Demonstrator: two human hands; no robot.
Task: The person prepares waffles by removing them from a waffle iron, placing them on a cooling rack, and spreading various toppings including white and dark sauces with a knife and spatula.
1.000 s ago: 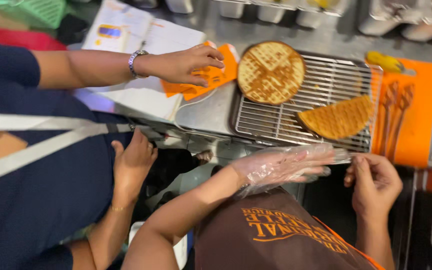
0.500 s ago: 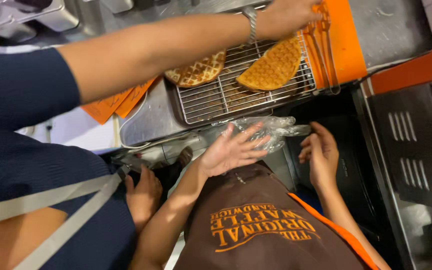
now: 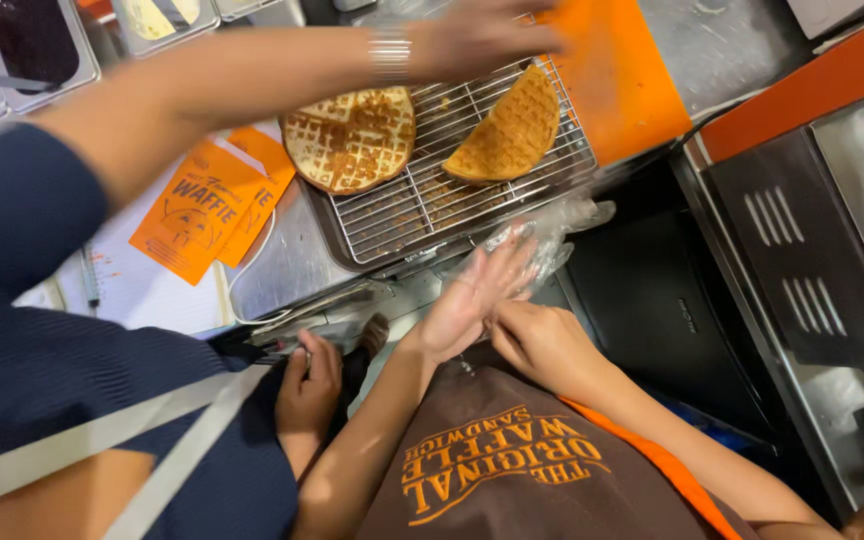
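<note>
My left hand (image 3: pixel 477 295) is raised flat with its fingers spread, inside a loose clear plastic glove (image 3: pixel 542 240). My right hand (image 3: pixel 542 345) presses against the left hand's heel and pinches the glove's edge there. Both hands hover just in front of a wire cooling rack (image 3: pixel 392 225). On the rack lie a round waffle (image 3: pixel 350 137) and a folded waffle (image 3: pixel 512 130).
A co-worker in a dark blue shirt reaches an arm (image 3: pixel 252 75) across the rack, hand (image 3: pixel 482 35) at an orange board (image 3: pixel 612 90); the other hand (image 3: pixel 307 385) rests low. Orange paper sleeves (image 3: pixel 202 210) lie left. A dark waffle iron (image 3: pixel 802 260) stands right.
My right hand has closed in from apart onto the left hand's heel and the glove. The co-worker's arm stays stretched over the rack. The view has swung.
</note>
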